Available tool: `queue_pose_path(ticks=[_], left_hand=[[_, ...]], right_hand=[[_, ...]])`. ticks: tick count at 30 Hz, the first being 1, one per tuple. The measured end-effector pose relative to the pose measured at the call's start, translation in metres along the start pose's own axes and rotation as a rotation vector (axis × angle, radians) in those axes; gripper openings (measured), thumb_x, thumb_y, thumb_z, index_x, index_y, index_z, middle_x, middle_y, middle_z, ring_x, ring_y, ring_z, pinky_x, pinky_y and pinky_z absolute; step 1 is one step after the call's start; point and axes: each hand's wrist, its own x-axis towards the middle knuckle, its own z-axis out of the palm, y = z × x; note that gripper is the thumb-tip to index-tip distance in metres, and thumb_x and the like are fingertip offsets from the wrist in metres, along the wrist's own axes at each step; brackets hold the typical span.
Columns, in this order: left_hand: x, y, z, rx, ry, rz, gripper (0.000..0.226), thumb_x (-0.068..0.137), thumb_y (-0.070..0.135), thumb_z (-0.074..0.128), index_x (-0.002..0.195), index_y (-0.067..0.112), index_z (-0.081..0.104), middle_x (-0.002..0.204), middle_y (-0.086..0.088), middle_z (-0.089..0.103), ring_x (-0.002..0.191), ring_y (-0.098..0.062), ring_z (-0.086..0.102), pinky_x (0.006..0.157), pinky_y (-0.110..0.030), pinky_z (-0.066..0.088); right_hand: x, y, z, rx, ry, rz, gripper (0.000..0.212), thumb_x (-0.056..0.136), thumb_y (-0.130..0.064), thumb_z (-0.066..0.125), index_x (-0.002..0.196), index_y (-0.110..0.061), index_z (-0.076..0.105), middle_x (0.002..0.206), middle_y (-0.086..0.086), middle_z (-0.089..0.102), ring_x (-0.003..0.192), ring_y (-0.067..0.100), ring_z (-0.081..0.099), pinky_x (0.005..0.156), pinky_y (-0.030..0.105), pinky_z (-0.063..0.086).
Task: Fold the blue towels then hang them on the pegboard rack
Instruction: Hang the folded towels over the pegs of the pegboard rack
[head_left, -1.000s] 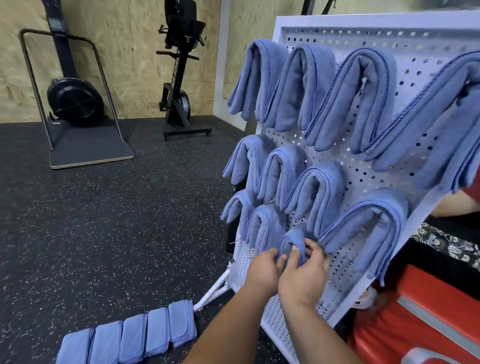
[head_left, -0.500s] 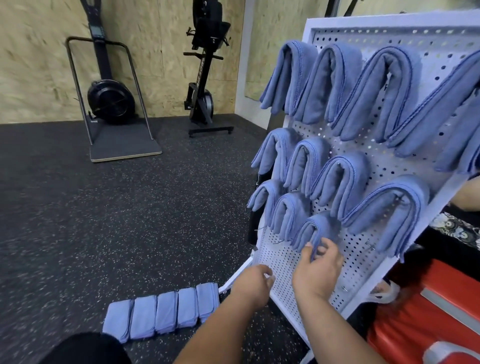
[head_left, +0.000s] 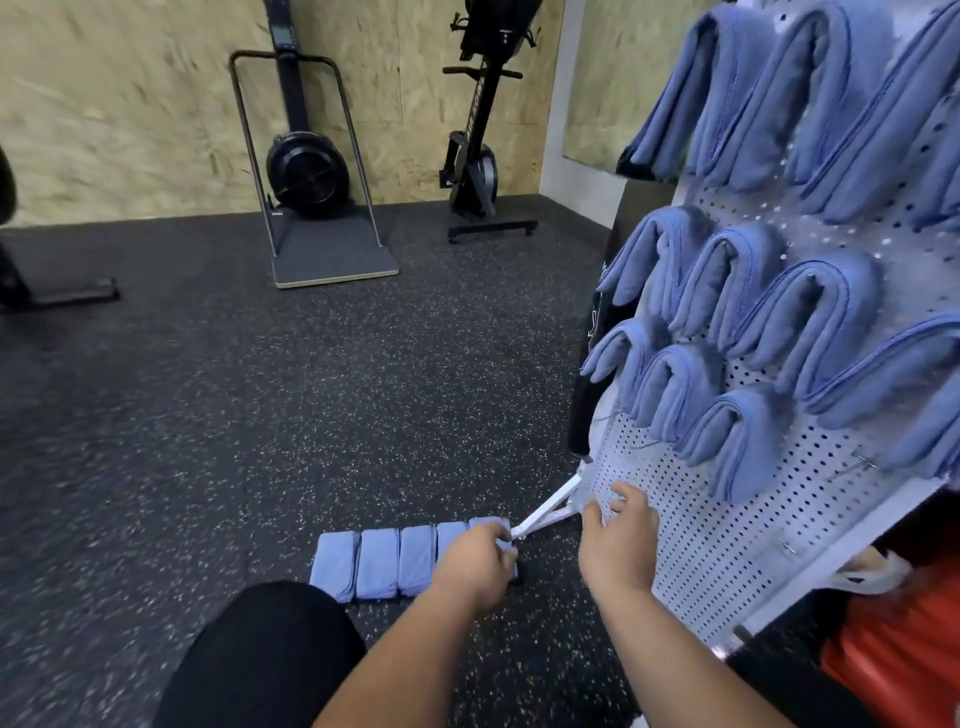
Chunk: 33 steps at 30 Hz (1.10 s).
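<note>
Head view: 5 folded blue towels (head_left: 379, 561) lie in a row on the floor (head_left: 260, 415), just left of the pegboard rack (head_left: 701, 545). The left hand (head_left: 475, 558) is down on the end towel (head_left: 488, 521) nearest the rack, fingers curled over its edge. The right hand (head_left: 618, 540) hovers before the rack's bare lower holes, fingers loose, holding nothing. Best to grip through every layer so the fold holds, then drape it evenly below the hung towels (head_left: 737, 441).

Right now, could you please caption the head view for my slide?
Left hand at the folded blue towels on the floor, right hand before the towel-hung pegboard rack.
</note>
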Motion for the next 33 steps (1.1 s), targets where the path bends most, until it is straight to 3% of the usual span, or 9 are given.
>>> queue_pose_path(ticks=[4, 11, 18, 24, 29, 33], left_hand=[[0.01, -0.036, -0.002, 0.022, 0.003, -0.101, 0.032, 0.105, 0.043, 0.053, 0.134, 0.028, 0.058, 0.119, 0.001, 0.075, 0.106, -0.026, 0.069, 0.09, -0.039, 0.057], [0.046, -0.068, 0.006, 0.025, -0.025, -0.183, 0.036, 0.106, 0.046, 0.053, 0.138, 0.029, 0.055, 0.123, 0.001, 0.071, 0.105, -0.024, 0.067, 0.083, -0.037, 0.053], [0.09, -0.085, 0.027, 0.015, -0.071, -0.225, 0.034, 0.107, 0.04, 0.052, 0.138, 0.026, 0.056, 0.129, -0.001, 0.066, 0.107, -0.025, 0.067, 0.09, -0.04, 0.056], [0.136, -0.104, 0.051, 0.033, -0.076, -0.27, 0.04, 0.107, 0.042, 0.053, 0.144, 0.028, 0.052, 0.14, -0.002, 0.059, 0.123, -0.026, 0.062, 0.099, -0.043, 0.054], [0.176, -0.125, 0.079, 0.01, -0.054, -0.31, 0.045, 0.106, 0.042, 0.054, 0.148, 0.027, 0.049, 0.142, -0.002, 0.055, 0.129, -0.026, 0.058, 0.1, -0.043, 0.052], [0.201, -0.14, 0.101, 0.029, -0.048, -0.293, 0.047, 0.105, 0.043, 0.053, 0.149, 0.027, 0.048, 0.14, -0.002, 0.054, 0.125, -0.027, 0.058, 0.098, -0.041, 0.051]], right_hand=[[0.0, 0.011, 0.031, -0.05, -0.107, 0.024, 0.035, 0.102, -0.032, 0.066, 0.133, -0.021, 0.057, 0.13, 0.011, 0.055, 0.094, 0.028, 0.065, 0.073, 0.035, 0.048], [0.022, 0.031, 0.085, -0.162, -0.283, 0.046, 0.039, 0.101, -0.037, 0.066, 0.137, -0.026, 0.054, 0.133, 0.005, 0.056, 0.101, 0.022, 0.063, 0.081, 0.039, 0.055], [0.058, 0.062, 0.148, -0.343, -0.512, 0.066, 0.046, 0.101, -0.036, 0.067, 0.143, -0.023, 0.052, 0.137, 0.008, 0.054, 0.098, 0.02, 0.058, 0.082, 0.033, 0.047], [0.095, 0.092, 0.21, -0.437, -0.687, 0.05, 0.044, 0.1, -0.037, 0.066, 0.14, -0.023, 0.054, 0.134, 0.009, 0.054, 0.098, 0.021, 0.055, 0.083, 0.033, 0.045], [0.123, 0.122, 0.259, -0.519, -0.735, -0.019, 0.053, 0.096, -0.037, 0.069, 0.144, -0.022, 0.053, 0.138, 0.009, 0.053, 0.114, 0.029, 0.061, 0.09, 0.037, 0.05], [0.142, 0.146, 0.29, -0.583, -0.775, -0.09, 0.051, 0.096, -0.036, 0.067, 0.143, -0.023, 0.052, 0.137, 0.009, 0.051, 0.116, 0.032, 0.058, 0.097, 0.043, 0.052]])
